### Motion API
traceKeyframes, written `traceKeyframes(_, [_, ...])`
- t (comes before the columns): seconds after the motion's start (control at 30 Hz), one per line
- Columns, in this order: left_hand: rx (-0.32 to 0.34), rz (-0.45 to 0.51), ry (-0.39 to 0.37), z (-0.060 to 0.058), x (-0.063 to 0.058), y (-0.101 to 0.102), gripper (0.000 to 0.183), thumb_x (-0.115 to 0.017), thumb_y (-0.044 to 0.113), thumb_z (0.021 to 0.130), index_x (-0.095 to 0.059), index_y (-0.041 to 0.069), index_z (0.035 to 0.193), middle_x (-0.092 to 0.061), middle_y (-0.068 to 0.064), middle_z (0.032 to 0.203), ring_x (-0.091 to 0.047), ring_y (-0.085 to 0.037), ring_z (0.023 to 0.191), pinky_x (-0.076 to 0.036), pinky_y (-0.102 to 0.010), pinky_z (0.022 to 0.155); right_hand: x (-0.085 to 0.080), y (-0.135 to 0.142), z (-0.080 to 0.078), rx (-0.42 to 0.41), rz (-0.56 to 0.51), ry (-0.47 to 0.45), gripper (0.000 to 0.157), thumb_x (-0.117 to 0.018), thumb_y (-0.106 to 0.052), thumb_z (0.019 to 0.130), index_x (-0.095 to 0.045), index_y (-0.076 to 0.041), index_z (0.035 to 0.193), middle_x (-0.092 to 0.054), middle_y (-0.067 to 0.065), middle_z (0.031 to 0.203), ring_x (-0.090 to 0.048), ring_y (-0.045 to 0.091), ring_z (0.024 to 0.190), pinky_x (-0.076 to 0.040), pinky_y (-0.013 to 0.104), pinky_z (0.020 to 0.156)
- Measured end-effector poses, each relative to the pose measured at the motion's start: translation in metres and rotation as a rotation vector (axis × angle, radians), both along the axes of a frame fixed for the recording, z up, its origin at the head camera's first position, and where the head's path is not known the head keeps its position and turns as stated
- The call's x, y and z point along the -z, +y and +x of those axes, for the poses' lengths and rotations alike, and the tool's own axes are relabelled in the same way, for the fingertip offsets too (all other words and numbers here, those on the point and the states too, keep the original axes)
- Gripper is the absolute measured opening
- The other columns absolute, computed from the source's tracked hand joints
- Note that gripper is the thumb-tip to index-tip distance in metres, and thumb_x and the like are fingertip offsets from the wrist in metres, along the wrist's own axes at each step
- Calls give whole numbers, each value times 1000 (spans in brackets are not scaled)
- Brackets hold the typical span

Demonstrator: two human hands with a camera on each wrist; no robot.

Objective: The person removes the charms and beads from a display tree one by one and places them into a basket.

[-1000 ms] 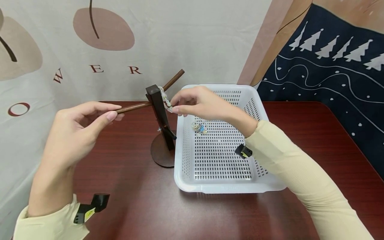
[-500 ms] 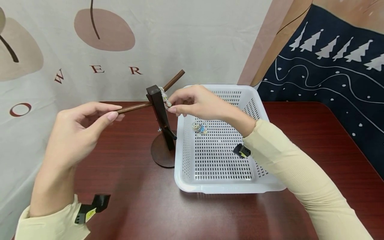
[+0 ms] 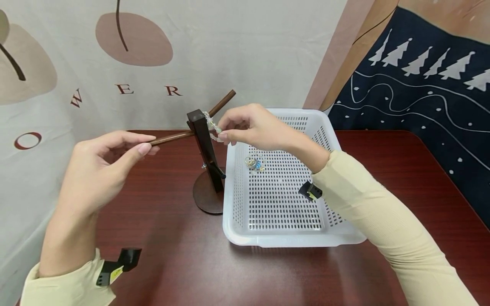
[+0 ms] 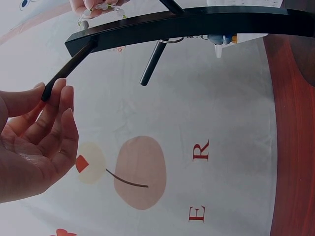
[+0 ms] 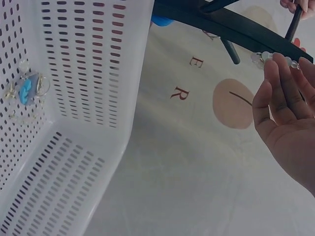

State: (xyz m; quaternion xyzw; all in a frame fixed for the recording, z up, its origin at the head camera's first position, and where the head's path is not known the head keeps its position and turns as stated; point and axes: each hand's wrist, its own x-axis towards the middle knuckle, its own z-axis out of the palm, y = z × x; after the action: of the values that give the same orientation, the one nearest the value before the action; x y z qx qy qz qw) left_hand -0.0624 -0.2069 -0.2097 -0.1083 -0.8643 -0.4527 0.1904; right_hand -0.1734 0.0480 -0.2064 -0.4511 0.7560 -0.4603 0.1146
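My left hand (image 3: 97, 165) pinches the near end of the upper crossbar (image 3: 172, 137) on a dark wooden stand (image 3: 204, 148). A bracelet of clear beads (image 3: 209, 120) loops over that bar on the other side of the post. Right beside the post, my right hand (image 3: 262, 129) pinches the bracelet's lower part between thumb and fingers. In the right wrist view, whitish beads (image 5: 258, 59) show at the fingertips, partly hidden by them. Lower down, a ring with a short chain and a blue charm (image 4: 220, 39) hangs at a lower peg (image 4: 152, 64) in the left wrist view.
A white perforated basket (image 3: 291, 240) stands right of the stand, overlapping its round base (image 3: 204, 199). Inside lies a small heap of trinkets with a blue piece (image 3: 255, 164). The reddish-brown table (image 3: 164, 246) meets a printed cloth (image 3: 237, 51) behind.
My right hand shifted slightly left, then back right and a little up, drawing the bracelet's lower loop out from the post. The left hand keeps its grip on the crossbar.
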Motion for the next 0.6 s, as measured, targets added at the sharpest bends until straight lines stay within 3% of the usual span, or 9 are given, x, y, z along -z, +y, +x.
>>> traceKeyframes(0.23, [-5, -2, -2, 0, 0, -1, 11, -63, 5, 86, -68, 0, 94, -67, 10, 77, -62, -4, 72, -44, -13, 67, -7, 3, -1, 12, -9, 22, 6, -59, -1, 87, -63, 3, 89, -63, 11, 77, -58, 17, 68, -47, 30, 66])
traceKeyframes(0.6, [-20, -4, -13, 0, 0, -1, 11, -63, 6, 86, -68, 2, 94, -68, 8, 78, -62, -5, 70, -43, -13, 65, -15, 7, -3, 61, -28, 39, 5, -60, -2, 87, -63, 1, 90, -64, 6, 73, -59, 18, 68, -46, 28, 65])
